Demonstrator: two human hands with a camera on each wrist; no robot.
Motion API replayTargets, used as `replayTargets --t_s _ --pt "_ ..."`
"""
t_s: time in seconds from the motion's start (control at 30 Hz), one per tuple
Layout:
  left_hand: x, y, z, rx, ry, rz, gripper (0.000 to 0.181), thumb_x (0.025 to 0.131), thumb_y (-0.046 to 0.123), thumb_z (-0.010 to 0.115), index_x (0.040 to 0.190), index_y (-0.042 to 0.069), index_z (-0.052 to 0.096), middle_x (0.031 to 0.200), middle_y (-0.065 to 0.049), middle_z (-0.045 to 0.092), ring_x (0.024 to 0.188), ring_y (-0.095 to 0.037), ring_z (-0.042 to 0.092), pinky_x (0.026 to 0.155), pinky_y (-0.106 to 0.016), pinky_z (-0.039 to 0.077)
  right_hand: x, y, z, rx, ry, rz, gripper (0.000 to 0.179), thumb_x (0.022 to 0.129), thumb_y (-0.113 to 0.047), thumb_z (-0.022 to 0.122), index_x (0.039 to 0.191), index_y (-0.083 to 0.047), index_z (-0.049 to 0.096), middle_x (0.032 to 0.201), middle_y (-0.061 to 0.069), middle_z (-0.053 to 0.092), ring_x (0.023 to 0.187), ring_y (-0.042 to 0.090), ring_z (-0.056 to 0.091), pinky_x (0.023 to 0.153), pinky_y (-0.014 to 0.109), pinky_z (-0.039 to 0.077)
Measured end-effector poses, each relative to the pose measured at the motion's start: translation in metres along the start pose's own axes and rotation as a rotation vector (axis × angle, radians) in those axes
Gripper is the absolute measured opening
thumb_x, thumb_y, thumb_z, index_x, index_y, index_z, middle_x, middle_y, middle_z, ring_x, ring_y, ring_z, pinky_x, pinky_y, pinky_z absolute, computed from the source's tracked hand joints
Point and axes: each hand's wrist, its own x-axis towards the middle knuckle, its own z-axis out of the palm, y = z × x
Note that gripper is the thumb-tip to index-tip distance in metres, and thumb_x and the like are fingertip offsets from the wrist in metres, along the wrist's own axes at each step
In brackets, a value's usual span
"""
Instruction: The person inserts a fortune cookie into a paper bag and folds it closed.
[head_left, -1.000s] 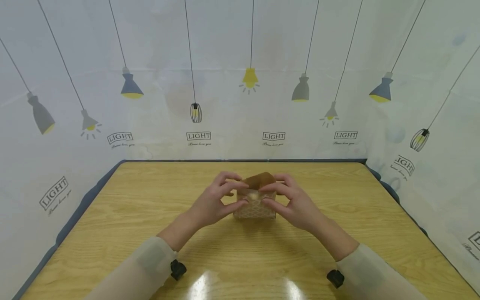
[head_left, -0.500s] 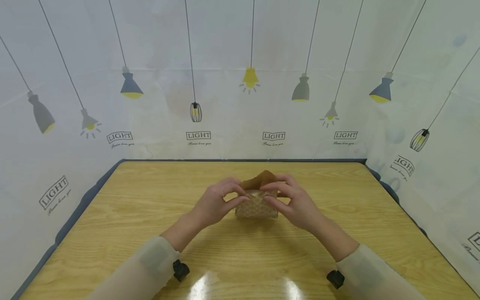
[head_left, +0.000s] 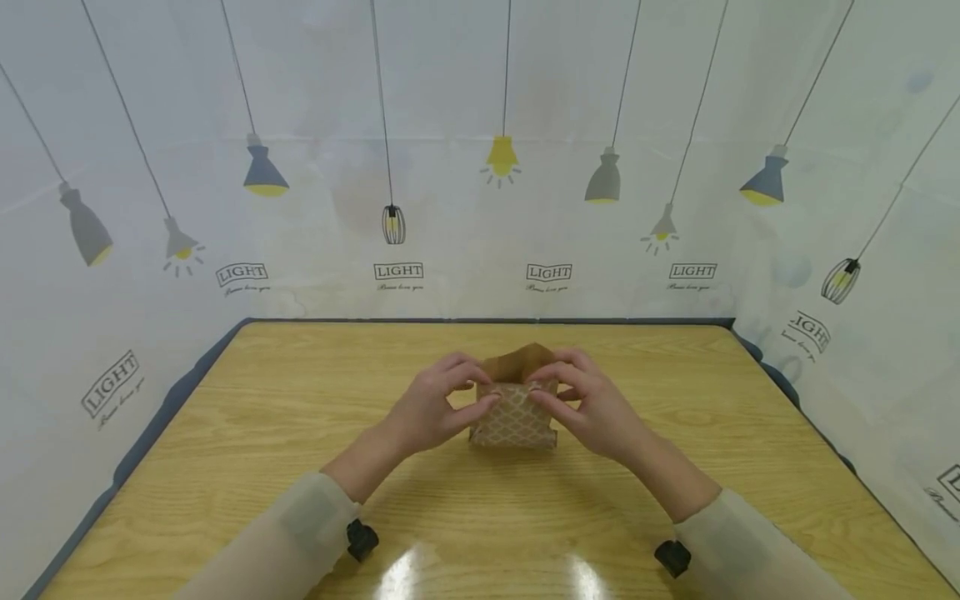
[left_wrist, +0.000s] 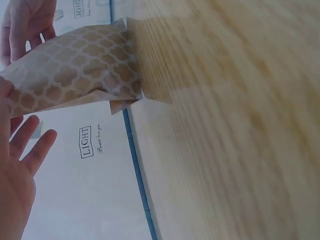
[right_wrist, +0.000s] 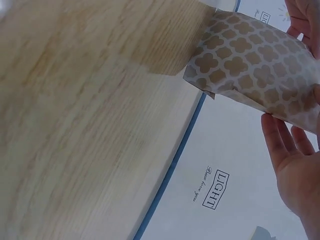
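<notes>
A small brown paper bag (head_left: 513,423) with a white lattice pattern stands on the wooden table between both hands. Its plain brown inner side (head_left: 517,362) shows above the patterned front at the top. My left hand (head_left: 429,404) pinches the top front edge at the left, thumb on the patterned face. On the other side, my right hand (head_left: 600,408) pinches the same edge between thumb and index finger. In the left wrist view, the other fingers of the left hand (left_wrist: 17,185) extend behind the bag (left_wrist: 75,65). Whatever lies inside the bag is hidden.
The wooden table (head_left: 480,517) extends around the bag, with a dark blue edge (head_left: 345,320) at the back. Behind and at both sides hangs a white sheet (head_left: 450,100) printed with lamps. Black wrist devices (head_left: 362,540) sit under both sleeves.
The left fingers have drawn together onto the bag's edge. The patterned front now looks flatter and taller, its bottom edge lower in the head view. The right hand has barely moved.
</notes>
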Motion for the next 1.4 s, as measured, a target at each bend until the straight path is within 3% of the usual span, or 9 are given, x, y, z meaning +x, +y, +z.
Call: replayTargets --t_s 0.1,0.23,0.33,0.43,0.53,0.7,0.9,1.2,1.4 --pt "-0.001 0.002 0.003 -0.106 0.000 -0.080 0.011 0.096 0.002 0.082 0.103 0.005 0.074 0.103 -0.009 0.075 0.098 -0.026 0.077 0.086 -0.032 0.068 -0.002 0.001 0.002 0.035 0.007 0.030 0.027 0.105 -0.010 0.075 0.132 -0.011 0.073 0.135 0.013 0.062 0.113 0.026 0.068 0.090 0.037 0.068" --pt "-0.002 0.005 0.007 -0.191 0.022 -0.188 0.007 0.098 0.003 0.081 0.104 0.004 0.076 0.103 -0.011 0.078 0.098 -0.029 0.080 0.086 -0.032 0.068 -0.004 0.001 0.003 0.169 0.022 0.154 0.063 0.105 -0.012 0.075 0.160 -0.011 0.045 0.143 0.021 0.060 0.120 0.038 0.073 0.094 0.033 0.066" --pt "-0.002 0.006 0.010 -0.228 0.053 -0.230 0.008 0.099 0.004 0.080 0.105 0.005 0.077 0.104 -0.010 0.078 0.097 -0.026 0.080 0.085 -0.031 0.068 -0.002 0.001 0.002 0.275 0.033 0.257 0.078 0.104 -0.014 0.077 0.167 -0.012 0.031 0.143 0.024 0.060 0.123 0.040 0.073 0.096 0.030 0.064" --pt "-0.002 0.007 0.011 -0.278 0.087 -0.280 0.009 0.099 0.005 0.080 0.107 0.006 0.077 0.104 -0.010 0.078 0.096 -0.020 0.079 0.084 -0.030 0.068 0.000 0.002 0.001 0.315 0.035 0.318 0.066 0.103 -0.016 0.078 0.159 -0.006 0.045 0.134 0.022 0.065 0.116 0.032 0.073 0.091 0.027 0.064" --pt "-0.002 0.009 0.011 -0.336 0.113 -0.364 0.009 0.099 0.007 0.080 0.108 0.006 0.078 0.107 -0.012 0.079 0.098 -0.013 0.079 0.084 -0.028 0.068 0.001 0.000 0.000 0.310 0.041 0.357 0.041 0.103 -0.019 0.079 0.139 -0.005 0.067 0.118 0.018 0.071 0.101 0.022 0.070 0.081 0.026 0.062" --pt "-0.001 0.013 0.010 -0.388 0.134 -0.474 0.008 0.099 0.009 0.082 0.106 0.005 0.080 0.108 -0.013 0.081 0.097 -0.011 0.080 0.083 -0.028 0.068 0.001 -0.002 -0.003 0.303 0.059 0.390 0.024 0.102 -0.022 0.081 0.119 -0.006 0.076 0.099 0.011 0.072 0.089 0.014 0.066 0.077 0.024 0.061" --pt "0.000 0.013 0.008 -0.357 0.106 -0.472 0.008 0.099 0.011 0.083 0.104 0.007 0.078 0.105 -0.011 0.080 0.092 -0.015 0.079 0.081 -0.028 0.068 0.001 0.001 -0.004 0.350 0.047 0.409 0.023 0.103 -0.020 0.079 0.121 -0.005 0.076 0.097 0.008 0.072 0.090 0.015 0.070 0.083 0.027 0.066" --pt "-0.002 0.008 0.008 -0.168 0.033 -0.275 0.014 0.096 0.007 0.085 0.107 0.007 0.076 0.106 -0.008 0.074 0.095 -0.020 0.073 0.085 -0.027 0.067 0.000 0.005 -0.006 0.362 0.002 0.391 0.025 0.105 -0.021 0.077 0.123 -0.004 0.073 0.094 0.007 0.066 0.087 0.015 0.066 0.082 0.028 0.064" --pt "-0.004 0.008 0.010 -0.246 0.038 -0.354 0.007 0.099 0.012 0.082 0.105 0.008 0.079 0.106 -0.007 0.076 0.096 -0.016 0.074 0.082 -0.027 0.067 -0.002 0.006 -0.005 0.383 0.001 0.394 0.018 0.105 -0.020 0.076 0.118 -0.006 0.074 0.099 0.006 0.071 0.088 0.015 0.069 0.082 0.029 0.066"
